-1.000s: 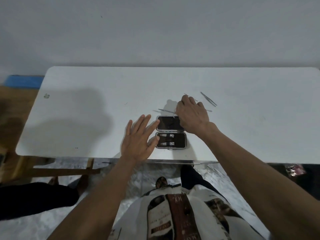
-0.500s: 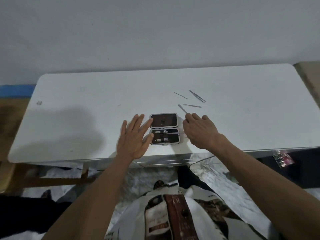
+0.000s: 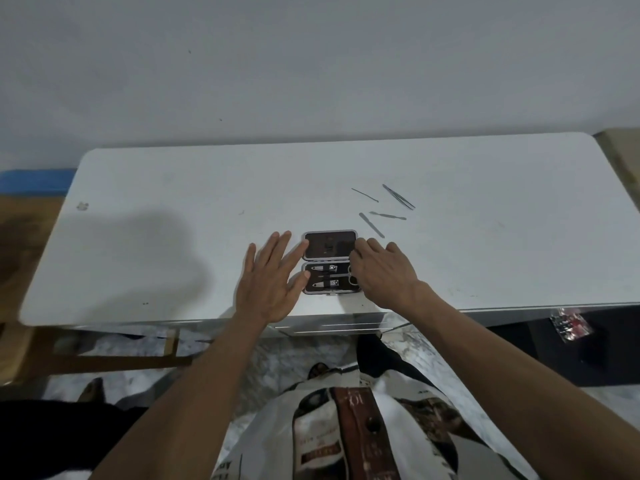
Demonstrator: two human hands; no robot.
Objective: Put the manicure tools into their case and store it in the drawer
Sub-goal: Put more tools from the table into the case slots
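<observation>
The manicure case (image 3: 330,249) lies open near the white table's (image 3: 173,188) front edge, lid away from me. Its near half holds two nail clippers (image 3: 325,276) and a pair of scissors (image 3: 350,275) between them. My right hand (image 3: 382,271) covers the case's right edge, fingers curled on the scissors' handle loops. To the left of the case my left hand (image 3: 272,278) lies flat with fingers spread, its fingertips at the lid's left edge. A thin pick (image 3: 364,195), tweezers (image 3: 398,196), a cuticle pusher (image 3: 388,215) and a file (image 3: 371,225) lie loose behind my right hand.
A drawer front (image 3: 332,328) shows under the table's front edge, just below the case. A red and black packet (image 3: 569,323) lies low on the right. A wooden frame (image 3: 104,358) stands at the lower left. My lap and legs are close to the table.
My right hand came back from the loose tools with the scissors and now rests at the case's right edge, the scissors lying in the near half. The left hand stayed beside the case.
</observation>
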